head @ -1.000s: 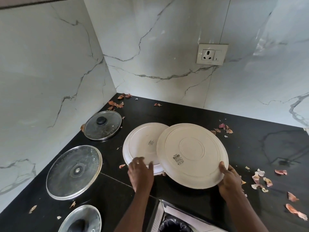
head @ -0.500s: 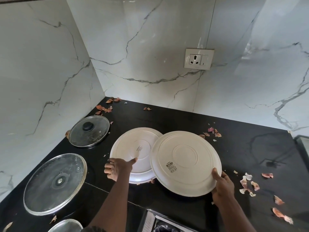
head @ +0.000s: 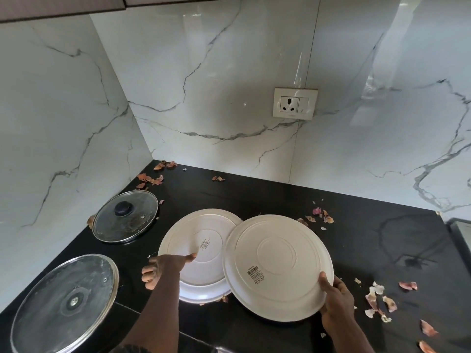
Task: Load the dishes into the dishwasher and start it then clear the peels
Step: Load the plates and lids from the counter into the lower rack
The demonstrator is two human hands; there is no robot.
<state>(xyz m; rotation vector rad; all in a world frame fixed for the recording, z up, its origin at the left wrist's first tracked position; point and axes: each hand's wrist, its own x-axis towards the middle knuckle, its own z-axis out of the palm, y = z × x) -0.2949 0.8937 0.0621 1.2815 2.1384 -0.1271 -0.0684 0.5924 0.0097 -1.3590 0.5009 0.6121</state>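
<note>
White marble walls (head: 229, 72), black countertop (head: 369, 238), wall socket (head: 295, 103).

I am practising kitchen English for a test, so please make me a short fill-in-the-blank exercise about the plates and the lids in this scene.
1. The right hand grips the plate that bears a ____ sticker.
2. The left hand holds the other plate with its ____ pressed on top.
3. The smaller glass lid has a ____ knob.

Missing words: barcode; thumb; black.
</note>
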